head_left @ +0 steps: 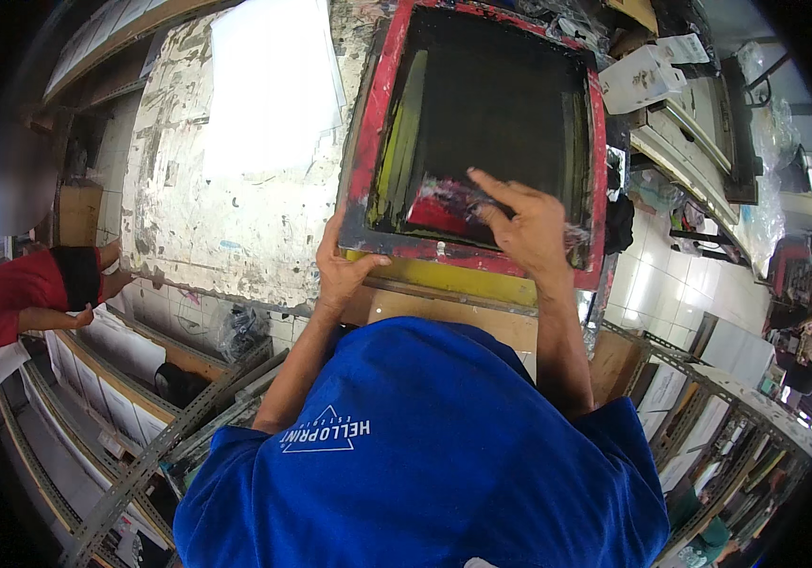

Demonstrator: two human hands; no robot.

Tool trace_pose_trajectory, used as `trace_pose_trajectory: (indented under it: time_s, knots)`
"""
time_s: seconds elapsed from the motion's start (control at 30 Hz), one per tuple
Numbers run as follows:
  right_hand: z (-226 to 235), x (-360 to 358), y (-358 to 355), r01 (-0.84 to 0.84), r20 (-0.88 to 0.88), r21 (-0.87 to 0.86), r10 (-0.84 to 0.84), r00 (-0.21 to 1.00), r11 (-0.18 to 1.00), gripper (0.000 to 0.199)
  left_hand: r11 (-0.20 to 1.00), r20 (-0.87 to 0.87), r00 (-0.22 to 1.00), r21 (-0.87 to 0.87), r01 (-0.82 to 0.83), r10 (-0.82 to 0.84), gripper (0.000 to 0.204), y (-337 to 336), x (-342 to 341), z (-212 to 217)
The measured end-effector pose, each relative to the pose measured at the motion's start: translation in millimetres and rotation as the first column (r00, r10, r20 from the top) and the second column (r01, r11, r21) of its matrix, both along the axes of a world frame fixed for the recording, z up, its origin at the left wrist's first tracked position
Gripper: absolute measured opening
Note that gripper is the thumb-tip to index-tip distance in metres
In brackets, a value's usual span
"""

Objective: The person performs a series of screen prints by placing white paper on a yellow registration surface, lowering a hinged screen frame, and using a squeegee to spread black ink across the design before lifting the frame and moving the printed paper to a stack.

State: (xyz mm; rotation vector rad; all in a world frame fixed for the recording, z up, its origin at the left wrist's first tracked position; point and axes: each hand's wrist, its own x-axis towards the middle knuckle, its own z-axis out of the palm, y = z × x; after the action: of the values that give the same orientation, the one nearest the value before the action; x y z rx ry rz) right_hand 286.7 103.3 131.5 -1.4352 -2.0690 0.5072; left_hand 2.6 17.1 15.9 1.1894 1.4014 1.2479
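Observation:
A screen-printing frame [382,118] with red, ink-stained edges and a dark mesh lies in front of me. My left hand [342,271] grips its near left corner, thumb along the near edge, fingers by the left side. Inside the frame, near its close edge, my right hand [531,225] is closed round an ink-smeared squeegee [451,195], the index finger stretched forward over it. Much of the squeegee hides behind that hand. Yellow-green strips run along the mesh's left and right sides. A yellow edge [453,280] shows beneath the frame.
White paper sheets [273,90] lie on the paint-spotted table [171,166] to the left. A white container [641,79] stands right of the frame. Another person in a red top [18,295] bends at far left. Metal racks [165,469] stand on both sides behind me.

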Motion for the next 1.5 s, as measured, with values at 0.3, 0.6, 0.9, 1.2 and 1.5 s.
trace_pose_trajectory:
  time_s: [0.3, 0.6, 0.9, 1.2, 1.5]
  knots:
    - [-65, -13, -14, 0.015, 0.366, -0.11, 0.027, 0.93, 0.994, 0.083, 0.989, -0.685, 0.727, 0.134, 0.057, 0.051, 0.1, 0, -5, -21]
    - [-94, 9, 123, 0.054, 0.332, 0.133, -0.096, 0.939, 0.99, 0.081, 0.99, -0.65, 0.759, 0.134, 0.054, 0.047, 0.099, -2, -6, -16]
    - [-107, 22, 267, 0.046, 0.383, 0.306, -0.167, 0.909, 0.951, 0.083, 0.995, -0.646, 0.763, 0.09, 0.047, 0.023, 0.105, -5, -7, -19]
    - [-95, 34, 337, -0.017, 0.288, 0.244, -0.055, 0.956, 0.97, 0.063, 0.995, -0.604, 0.797, 0.083, 0.05, 0.011, 0.104, -6, -8, -15]
    - [-38, 32, 299, 0.221, 0.07, -0.127, -0.214, 0.974, 0.967, 0.061, 1.0, -0.552, 0.834, 0.024, 0.014, 0.002, 0.106, -13, -7, -18]
